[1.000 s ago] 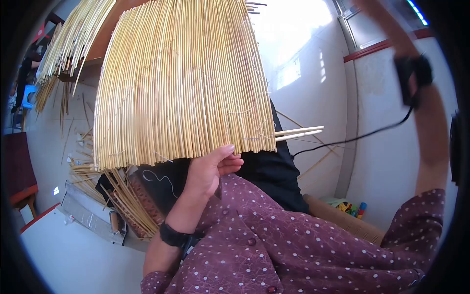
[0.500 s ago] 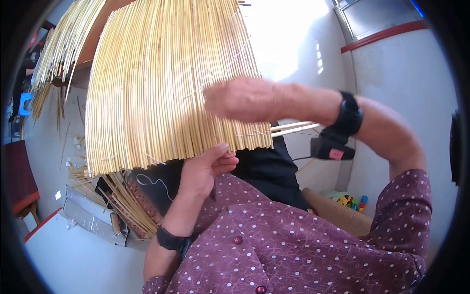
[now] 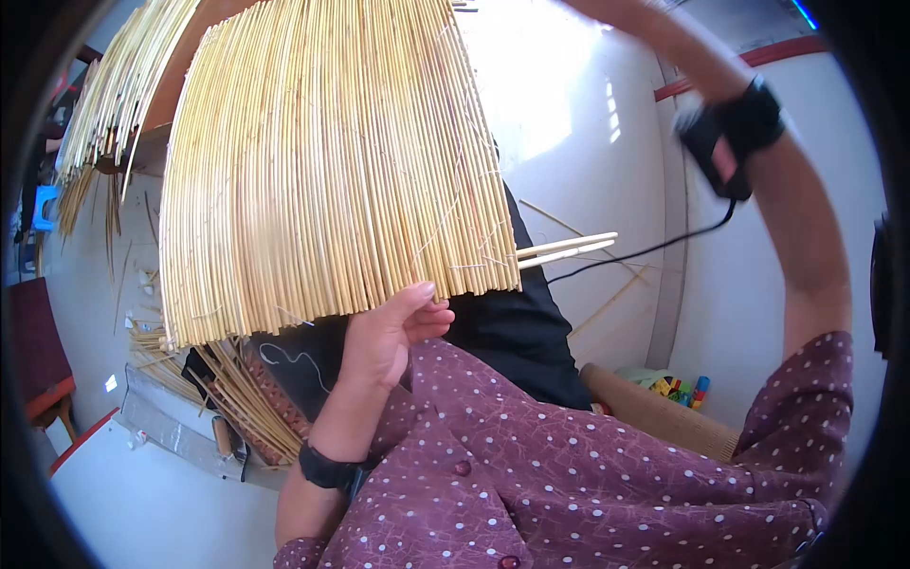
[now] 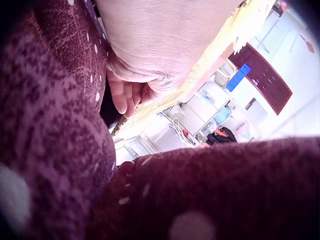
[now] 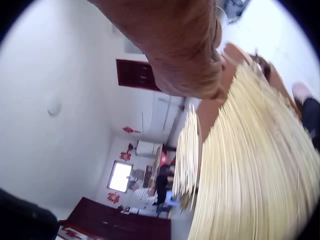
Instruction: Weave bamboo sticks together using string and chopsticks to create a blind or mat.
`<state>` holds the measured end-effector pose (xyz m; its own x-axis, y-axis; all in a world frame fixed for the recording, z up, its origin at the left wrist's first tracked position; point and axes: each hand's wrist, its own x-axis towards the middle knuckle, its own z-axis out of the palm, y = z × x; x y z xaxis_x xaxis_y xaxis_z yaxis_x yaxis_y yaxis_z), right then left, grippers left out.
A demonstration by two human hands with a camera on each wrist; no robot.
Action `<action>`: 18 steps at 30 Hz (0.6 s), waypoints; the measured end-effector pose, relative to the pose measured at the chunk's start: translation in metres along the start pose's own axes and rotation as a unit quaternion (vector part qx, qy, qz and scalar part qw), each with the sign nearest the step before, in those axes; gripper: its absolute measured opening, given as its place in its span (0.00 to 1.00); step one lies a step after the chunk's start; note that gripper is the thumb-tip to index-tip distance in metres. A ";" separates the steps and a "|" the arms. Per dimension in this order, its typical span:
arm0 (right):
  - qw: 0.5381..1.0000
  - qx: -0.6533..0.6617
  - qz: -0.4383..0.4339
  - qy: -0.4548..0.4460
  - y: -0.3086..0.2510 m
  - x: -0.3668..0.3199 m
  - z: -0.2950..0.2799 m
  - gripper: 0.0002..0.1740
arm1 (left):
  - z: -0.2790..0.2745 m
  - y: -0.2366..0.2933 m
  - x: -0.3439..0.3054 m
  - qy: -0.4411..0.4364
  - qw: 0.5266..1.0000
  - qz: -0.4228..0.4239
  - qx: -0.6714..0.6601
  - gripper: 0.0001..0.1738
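Note:
A wide mat of thin straw-coloured stalks (image 3: 322, 171), stitched with white thread, slopes across the person's lap in the head view. The left hand (image 3: 384, 332) grips its near edge, thumb on top and the other fingers lower down. Lifted high, the right hand is outside the head view; only its forearm shows at upper right. In the right wrist view the right hand (image 5: 185, 55) is over the far side of the mat, seen from the back with its fingertips mostly hidden. I cannot tell what it holds.
Two pale sticks (image 3: 569, 248) jut out right of the mat. More stalks (image 3: 123, 85) lie on a brown surface at upper left, and a bundle (image 3: 251, 403) sits below the mat. Loose white thread (image 3: 299, 358) hangs nearby. A black cable (image 3: 654, 248) runs to the right wrist camera.
The right hand came down over the mat half a second ago, then swung up and away to upper right. The mat shifted slightly left in view; the left hand keeps its grip.

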<state>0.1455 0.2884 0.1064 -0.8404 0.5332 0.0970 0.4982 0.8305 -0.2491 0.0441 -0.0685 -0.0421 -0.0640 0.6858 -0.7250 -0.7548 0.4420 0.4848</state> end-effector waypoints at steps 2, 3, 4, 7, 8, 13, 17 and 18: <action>0.972 0.050 -0.197 -0.121 -0.053 -0.031 0.057 0.11 | -0.001 0.001 -0.001 -0.005 1.000 -0.001 0.000 0.11; 0.963 0.120 -0.197 -0.140 -0.074 -0.046 0.080 0.08 | -0.002 0.001 -0.001 -0.001 1.000 -0.001 0.000 0.11; 0.950 0.161 -0.205 -0.173 -0.090 -0.057 0.095 0.10 | -0.003 -0.001 0.000 -0.001 1.000 -0.004 -0.004 0.11; 0.923 0.205 -0.163 -0.284 -0.117 -0.074 0.118 0.14 | -0.002 -0.001 0.001 -0.002 1.000 -0.007 -0.007 0.12; 0.920 0.186 -0.148 -0.311 -0.122 -0.077 0.117 0.13 | -0.002 -0.001 0.001 -0.004 1.000 -0.008 -0.005 0.12; 0.909 0.163 -0.164 -0.346 -0.125 -0.081 0.122 0.10 | -0.001 -0.001 0.001 -0.004 1.000 -0.005 -0.002 0.12; 0.864 0.322 -0.052 -0.384 -0.124 -0.076 0.108 0.12 | -0.004 -0.004 0.003 -0.007 1.000 -0.003 -0.008 0.12; 0.805 0.426 0.058 -0.408 -0.124 -0.075 0.106 0.14 | -0.004 -0.004 0.003 -0.006 1.000 -0.002 -0.009 0.12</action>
<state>0.1244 0.1283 0.0280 -0.8323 0.0276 -0.5536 0.5485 0.1850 -0.8154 0.0442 -0.0705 -0.0477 -0.0527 0.6912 -0.7207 -0.7663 0.4348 0.4730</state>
